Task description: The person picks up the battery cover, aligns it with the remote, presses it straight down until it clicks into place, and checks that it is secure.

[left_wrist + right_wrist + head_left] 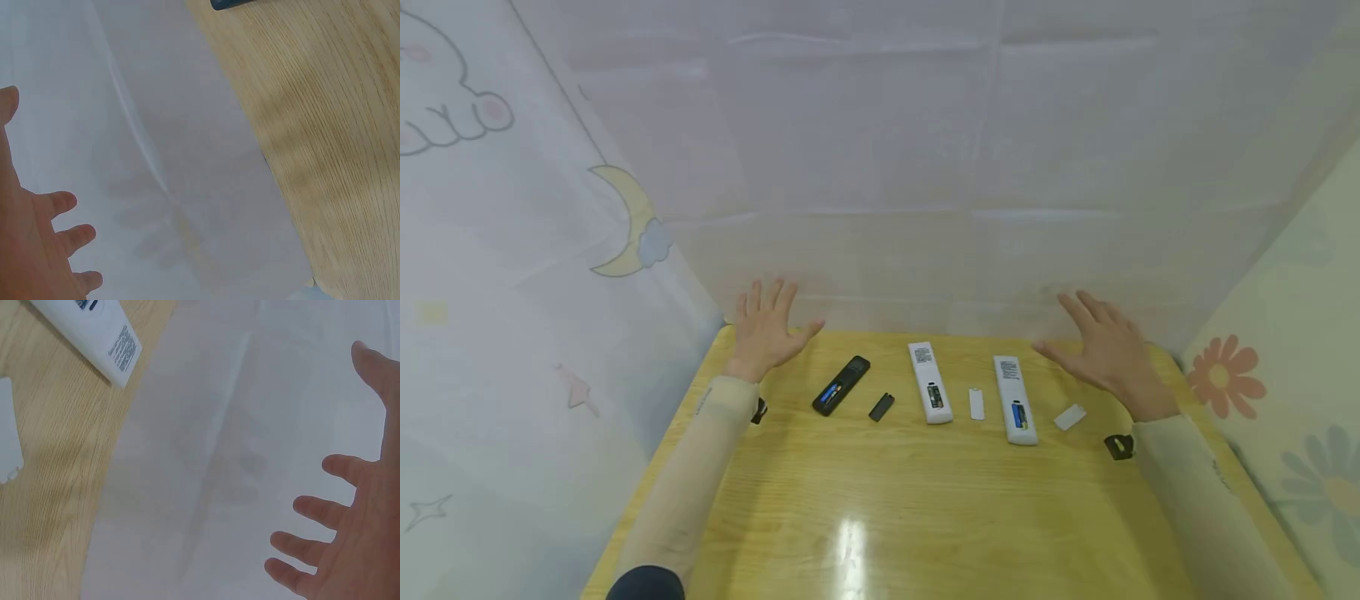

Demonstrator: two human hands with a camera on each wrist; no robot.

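With fingers spread, my left hand (765, 333) is held up at the far left, holding nothing. Nearest to it lies a black remote control (842, 385), back up, blue batteries in its uncovered compartment. Beside that remote is a small black battery cover (882, 407). A white remote control (930, 382) in the middle shows a dark uncovered compartment; a white battery cover (976, 404) lies to its right. Another white remote (1016, 400) has blue showing in its compartment. My right hand (1105, 350), fingers spread and holding nothing, is above a second white cover (1070, 417).
Everything lies on a wooden table (790, 508). A pale sheet (865, 167) hangs behind its far edge, and printed sheets stand at both sides. Each wrist bears a dark strap piece, such as the right wrist mount (1119, 447).
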